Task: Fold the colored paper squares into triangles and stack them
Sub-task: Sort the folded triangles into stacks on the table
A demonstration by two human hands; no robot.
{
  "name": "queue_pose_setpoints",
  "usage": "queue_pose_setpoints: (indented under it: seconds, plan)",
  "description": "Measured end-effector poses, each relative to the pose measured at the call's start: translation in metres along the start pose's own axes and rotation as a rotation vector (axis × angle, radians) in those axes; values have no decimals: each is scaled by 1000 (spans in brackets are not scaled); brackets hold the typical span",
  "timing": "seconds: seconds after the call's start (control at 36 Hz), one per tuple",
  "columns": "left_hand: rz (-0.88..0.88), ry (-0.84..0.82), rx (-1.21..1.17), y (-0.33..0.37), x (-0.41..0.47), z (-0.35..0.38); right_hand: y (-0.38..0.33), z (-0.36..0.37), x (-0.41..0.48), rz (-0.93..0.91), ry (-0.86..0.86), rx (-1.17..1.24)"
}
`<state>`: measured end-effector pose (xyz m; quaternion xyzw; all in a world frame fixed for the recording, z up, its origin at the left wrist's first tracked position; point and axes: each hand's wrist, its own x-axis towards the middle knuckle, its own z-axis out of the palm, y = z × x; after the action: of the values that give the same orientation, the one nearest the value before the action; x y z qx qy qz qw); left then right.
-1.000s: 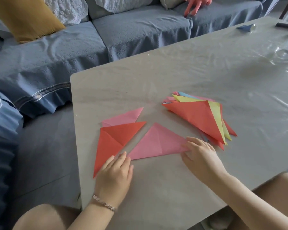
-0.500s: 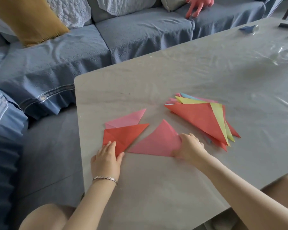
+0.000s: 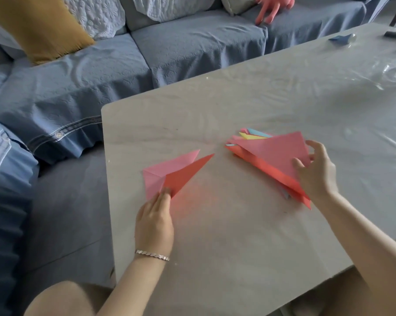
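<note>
The right hand [image 3: 315,172] pinches a folded pink triangle [image 3: 276,153] by its right corner, thumb on top, holding it low over the stack [image 3: 274,175] mid-tabletop. The triangle hides most of the stack (only yellow and blue tips and a red edge show). Near the left edge of the tabletop [image 3: 226,236], the left hand [image 3: 155,222] pinches the near corner of a red triangle [image 3: 183,176], tilted up over a creased pink sheet [image 3: 167,168]. A bracelet [image 3: 152,254] circles the left wrist. Beyond the far edge sits a blue sofa [image 3: 192,49] with a mustard cushion [image 3: 40,26].
</note>
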<state>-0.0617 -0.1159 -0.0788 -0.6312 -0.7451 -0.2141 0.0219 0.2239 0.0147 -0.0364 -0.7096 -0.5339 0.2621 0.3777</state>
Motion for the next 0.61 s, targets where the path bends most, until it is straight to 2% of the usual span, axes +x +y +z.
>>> queue_pose_setpoints:
  seconds: [0.11, 0.17, 0.25, 0.33, 0.39, 0.47, 0.56, 0.61]
  plan:
    - [119, 20, -1, 17, 1, 4, 16, 3, -4, -43, -45, -273]
    - [196, -9, -6, 27, 0, 6, 18, 4, -13, -99, -32, -334]
    - [335, -92, 5, 39, -1, 12, 17, 7, -33, -261, -38, -297]
    - [432, -172, 45, 46, -5, 21, 13, 15, -59, -524, -72, -195]
    - [435, -225, 63, 48, -8, 27, 13, 24, -75, -689, -182, -202]
    - [400, -305, 100, 50, -10, 33, 19, 43, -94, -840, -429, -445]
    - [366, -372, 114, 53, -15, 38, 29, 58, -109, -868, -568, -690]
    - [336, -404, 121, 52, -20, 39, 32, 62, -114, -833, -610, -741]
